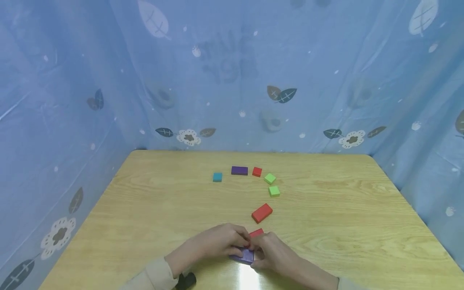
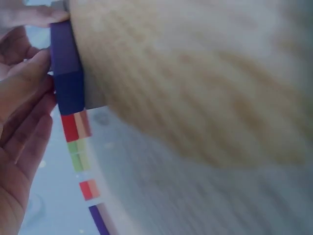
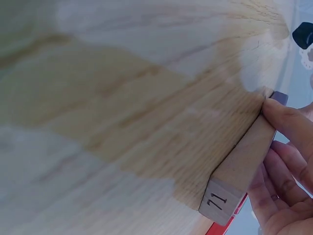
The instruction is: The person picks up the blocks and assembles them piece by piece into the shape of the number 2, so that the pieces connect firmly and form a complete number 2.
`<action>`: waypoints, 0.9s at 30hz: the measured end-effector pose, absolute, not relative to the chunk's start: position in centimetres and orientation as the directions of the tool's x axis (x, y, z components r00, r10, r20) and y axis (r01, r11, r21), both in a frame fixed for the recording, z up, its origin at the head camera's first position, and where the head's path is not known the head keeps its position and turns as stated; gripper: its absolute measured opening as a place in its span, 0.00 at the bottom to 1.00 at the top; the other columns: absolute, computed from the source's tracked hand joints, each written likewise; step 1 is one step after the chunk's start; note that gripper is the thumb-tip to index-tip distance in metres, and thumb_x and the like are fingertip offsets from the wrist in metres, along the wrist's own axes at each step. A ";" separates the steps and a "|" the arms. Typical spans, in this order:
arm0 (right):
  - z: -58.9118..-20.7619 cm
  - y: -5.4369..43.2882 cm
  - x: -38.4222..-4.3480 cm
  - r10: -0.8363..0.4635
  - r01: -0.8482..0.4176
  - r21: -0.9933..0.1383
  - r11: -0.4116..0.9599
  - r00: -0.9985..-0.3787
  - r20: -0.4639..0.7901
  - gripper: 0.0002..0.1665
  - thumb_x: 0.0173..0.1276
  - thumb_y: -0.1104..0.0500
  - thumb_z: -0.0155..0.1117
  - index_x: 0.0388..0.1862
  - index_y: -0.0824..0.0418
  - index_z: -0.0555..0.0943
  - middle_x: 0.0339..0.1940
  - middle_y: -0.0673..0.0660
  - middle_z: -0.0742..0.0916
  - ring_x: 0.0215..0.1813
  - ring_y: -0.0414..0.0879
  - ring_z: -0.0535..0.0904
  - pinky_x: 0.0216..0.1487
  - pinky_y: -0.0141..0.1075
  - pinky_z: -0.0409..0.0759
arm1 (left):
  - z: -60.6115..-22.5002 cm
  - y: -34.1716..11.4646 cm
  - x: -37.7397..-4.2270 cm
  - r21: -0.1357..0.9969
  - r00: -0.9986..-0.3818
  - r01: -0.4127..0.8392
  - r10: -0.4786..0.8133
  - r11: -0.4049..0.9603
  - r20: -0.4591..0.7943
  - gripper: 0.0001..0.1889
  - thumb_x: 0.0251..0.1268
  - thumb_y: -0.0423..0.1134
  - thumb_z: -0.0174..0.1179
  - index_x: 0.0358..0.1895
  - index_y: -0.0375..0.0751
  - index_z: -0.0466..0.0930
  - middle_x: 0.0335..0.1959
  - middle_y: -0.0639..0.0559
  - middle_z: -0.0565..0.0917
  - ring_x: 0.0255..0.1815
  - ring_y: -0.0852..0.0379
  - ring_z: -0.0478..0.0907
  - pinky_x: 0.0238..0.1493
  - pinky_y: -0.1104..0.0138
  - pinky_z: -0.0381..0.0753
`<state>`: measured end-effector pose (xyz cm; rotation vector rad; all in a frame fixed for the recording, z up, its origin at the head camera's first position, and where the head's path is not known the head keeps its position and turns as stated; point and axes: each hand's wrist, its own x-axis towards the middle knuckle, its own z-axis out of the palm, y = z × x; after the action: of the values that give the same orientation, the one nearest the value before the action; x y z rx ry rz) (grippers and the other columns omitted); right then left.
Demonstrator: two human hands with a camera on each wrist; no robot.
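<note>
A blue curtain (image 1: 235, 72) printed with leaves, white flowers and small pale dots hangs behind and to both sides of a pale wood-grain table (image 1: 333, 217). Near the table's front edge my two hands meet over one purple block (image 1: 247, 256) lying on the tabletop. My left hand (image 1: 222, 241) comes from the left with fingers curled, its thumb on top of the block, gripping it. My right hand (image 1: 276, 253) is closed in a pinch at the block's right end, thumb on the near side and fingers behind. In the right wrist view that thumb presses a pale wooden face (image 3: 244, 156), whose end is marked 71. Just beyond my fingertips a red block (image 1: 256, 232) is partly hidden; I cannot tell whether they touch it. From there a spaced line curves away: a longer red block (image 1: 262, 213), two green blocks (image 1: 274, 191), a small red block (image 1: 257, 172), a far purple block (image 1: 239, 170) lying lengthwise, and a small teal block (image 1: 217, 177) at its left end. A light sleeve (image 1: 156, 277) covers my left forearm, with a dark object (image 1: 186, 281) beside the wrist.
</note>
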<state>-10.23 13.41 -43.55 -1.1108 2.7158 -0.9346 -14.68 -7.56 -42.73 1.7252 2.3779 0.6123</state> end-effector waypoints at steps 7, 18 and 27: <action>-44.1 13.8 -10.5 -0.703 -0.710 -0.506 0.490 -0.665 0.252 0.17 0.45 0.61 0.79 0.34 0.61 0.83 0.32 0.47 0.87 0.38 0.32 0.79 0.39 0.24 0.77 | -43.0 -7.8 -14.6 0.393 -0.346 0.880 0.927 0.267 0.144 0.13 0.60 0.40 0.64 0.46 0.41 0.86 0.44 0.57 0.83 0.45 0.74 0.76 0.47 0.87 0.69; -42.9 14.9 -11.1 -0.757 -0.744 -0.572 0.346 -0.581 0.298 0.25 0.50 0.51 0.77 0.43 0.63 0.81 0.39 0.52 0.88 0.42 0.38 0.83 0.43 0.24 0.79 | -42.9 -7.9 -14.9 0.418 -0.346 0.869 0.929 0.264 0.133 0.13 0.60 0.41 0.65 0.46 0.40 0.86 0.44 0.56 0.83 0.46 0.73 0.77 0.47 0.87 0.70; -40.6 20.8 -19.2 -0.839 -0.187 -0.978 0.090 -0.543 0.026 0.25 0.60 0.71 0.66 0.56 0.76 0.75 0.55 0.76 0.78 0.58 0.62 0.77 0.60 0.46 0.74 | -43.1 -7.6 -15.2 0.423 -0.333 0.869 0.936 0.255 0.119 0.12 0.61 0.40 0.64 0.46 0.41 0.86 0.44 0.56 0.84 0.45 0.73 0.77 0.47 0.86 0.70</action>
<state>-19.17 20.83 -40.61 -1.0083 1.8064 -1.4879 -15.16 -7.64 -43.11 1.7137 2.3603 0.6335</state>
